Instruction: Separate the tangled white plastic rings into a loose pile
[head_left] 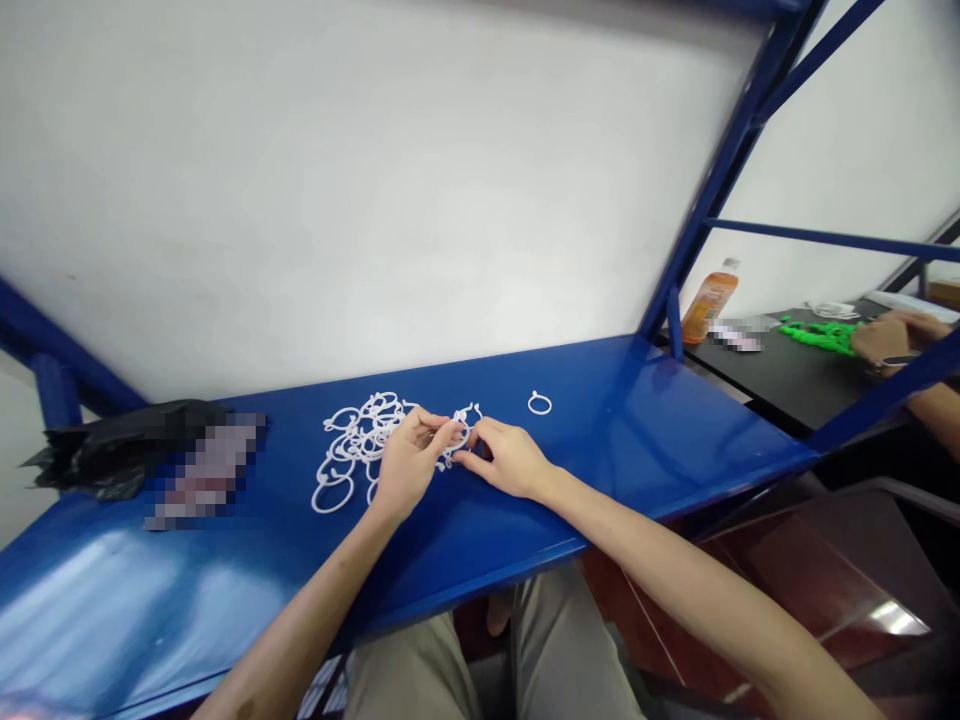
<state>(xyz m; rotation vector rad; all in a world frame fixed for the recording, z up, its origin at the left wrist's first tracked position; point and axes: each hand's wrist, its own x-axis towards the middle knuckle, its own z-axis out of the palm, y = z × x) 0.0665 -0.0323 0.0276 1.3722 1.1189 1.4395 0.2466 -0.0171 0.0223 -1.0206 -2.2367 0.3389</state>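
Observation:
Both my hands meet over the blue table point(480, 545), fingers closed around a thin white ring point(462, 432) with small knobs at its ends. My left hand point(409, 455) pinches the ring's left side between thumb and fingers. On the ring's right side, my right hand point(510, 458) grips with bent fingers, its fingertips partly hidden. A tangled heap of similar white rings point(352, 440) lies to the left, partly behind my left hand. One separate white ring point(539, 404) lies flat on the table, to the right of my hands.
A black plastic bag point(135, 440) and a blurred-out item point(214, 465) lie at the left. Blue metal posts point(720, 170) frame the table. Beyond them, a co-worker's hands point(889, 340) handle green pieces point(821, 333) on a black table, near an orange drink bottle point(709, 305).

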